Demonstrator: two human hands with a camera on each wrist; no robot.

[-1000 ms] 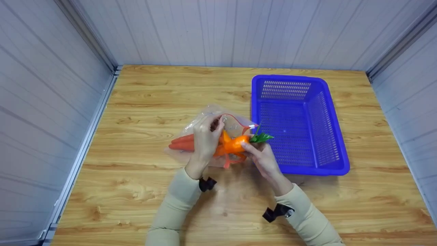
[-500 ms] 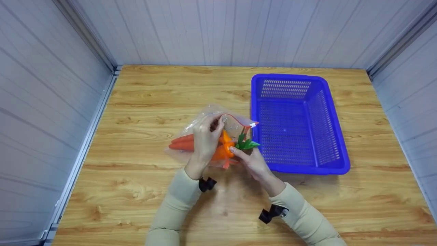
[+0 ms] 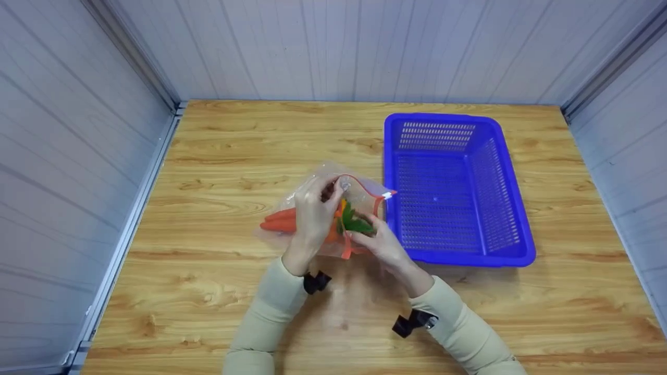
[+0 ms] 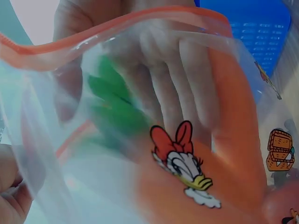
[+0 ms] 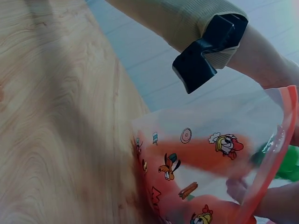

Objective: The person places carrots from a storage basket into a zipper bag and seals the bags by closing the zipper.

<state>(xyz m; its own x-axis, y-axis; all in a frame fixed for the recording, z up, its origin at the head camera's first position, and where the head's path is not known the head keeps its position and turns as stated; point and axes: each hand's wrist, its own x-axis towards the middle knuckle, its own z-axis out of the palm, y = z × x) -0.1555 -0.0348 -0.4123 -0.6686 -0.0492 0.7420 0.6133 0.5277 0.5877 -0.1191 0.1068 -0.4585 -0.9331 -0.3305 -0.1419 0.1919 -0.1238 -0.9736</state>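
A clear zip bag point(image 3: 359, 191) with an orange edge and cartoon prints lies open-mouthed toward the right. My left hand point(image 3: 315, 211) pinches its upper edge. Through the plastic show several carrots point(image 3: 280, 223), pointed ends to the left. My right hand point(image 3: 384, 244) reaches into the mouth, around the green leaves point(image 3: 357, 224) of one carrot. In the left wrist view its fingers point(image 4: 198, 84) run straight down inside the bag, with the thumb apart on the other side of the leaves. That carrot's orange body point(image 4: 156, 198) sits deeper in the bag.
A blue plastic basket point(image 3: 437, 213) with slotted walls stands just right of the bag, its left rim beside the zip slider point(image 3: 386, 195). The wooden tabletop point(image 3: 208, 291) is bordered by pale panel walls point(image 3: 333, 52) at the back and sides.
My right hand has moved left, taking the leafy carrot into the bag until mainly its leaves show at the mouth. My left hand has kept its place on the bag's edge.
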